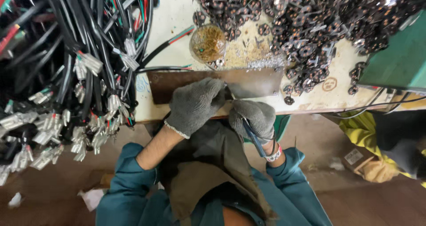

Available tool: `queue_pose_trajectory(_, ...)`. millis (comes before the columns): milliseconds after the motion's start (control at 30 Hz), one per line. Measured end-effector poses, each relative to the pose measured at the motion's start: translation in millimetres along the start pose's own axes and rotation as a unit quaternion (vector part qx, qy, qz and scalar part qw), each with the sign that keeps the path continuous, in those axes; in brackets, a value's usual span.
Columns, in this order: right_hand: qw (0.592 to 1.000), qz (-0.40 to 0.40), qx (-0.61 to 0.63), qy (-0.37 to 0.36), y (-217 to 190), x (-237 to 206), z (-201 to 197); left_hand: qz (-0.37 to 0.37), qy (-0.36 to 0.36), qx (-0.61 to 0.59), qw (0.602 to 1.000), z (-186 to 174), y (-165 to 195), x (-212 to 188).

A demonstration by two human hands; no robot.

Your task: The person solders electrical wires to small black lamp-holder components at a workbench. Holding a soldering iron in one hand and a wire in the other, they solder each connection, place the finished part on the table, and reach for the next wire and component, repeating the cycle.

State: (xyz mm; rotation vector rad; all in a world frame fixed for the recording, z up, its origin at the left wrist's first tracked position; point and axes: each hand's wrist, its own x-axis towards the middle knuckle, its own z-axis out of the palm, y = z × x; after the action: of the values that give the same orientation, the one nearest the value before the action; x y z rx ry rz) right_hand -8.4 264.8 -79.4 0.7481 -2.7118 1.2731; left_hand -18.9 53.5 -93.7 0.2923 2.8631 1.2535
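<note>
- L hand (194, 104), grey knit glove, frame centre: pressed flat on brown metal plate (213, 85), fingers curled over something small near plate's lower edge. What it pinches is hidden under the glove.
- R hand (254, 118), gloved, just right of L hand: clenched on thin blue-handled tool (253, 135); tip meets L fingertips at plate edge.
- Work point sits at near edge of worktop (177, 17), mid-frame, over person's lap.
- Risk 1: tool tip slips off the small part → jabs L fingers. Cause: hands touching, knit glove gives little protection.
- Risk 2: part drops off the edge into lap/floor. Cause: work done right at the rim.
- Risk 3: plate shifts under side load; it appears to lie loose, only L hand bears on it.
- Risk 4: wire bundle w/ white connectors (66, 75), left of frame, hangs near L forearm → snag likely on a wide move.
- Risk 5: pile of small dark round parts (310, 26), upper right, and clear lid-like dish (208, 43) above plate could be knocked or scattered.
</note>
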Motion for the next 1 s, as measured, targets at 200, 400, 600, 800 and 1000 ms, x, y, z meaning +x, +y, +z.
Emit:
queue_pose_trajectory(200, 0.999, -0.001, -0.027, -0.024, 6, -7, 1, -0.013, -0.022, 0.002, 1.000, 1, -1, 0)
queue_pose_trajectory(400, 0.999, -0.010, -0.017, -0.040, 14, -16, -3, -0.026, -0.048, 0.028, 0.998, 4, -1, -1)
queue_pose_trajectory(600, 0.997, 0.028, 0.047, -0.050, 20, -22, -1, -0.016, -0.038, 0.020, 0.999, 2, -1, 2)
queue_pose_trajectory(800, 0.904, 0.316, 0.220, 0.189, 0, -27, -18, 0.003, 0.003, -0.042, 0.999, -11, 3, 2)
queue_pose_trajectory(1000, 0.986, 0.134, 0.049, 0.091, -23, -15, -27, -0.030, -0.013, -0.024, 0.999, -28, 6, -5)
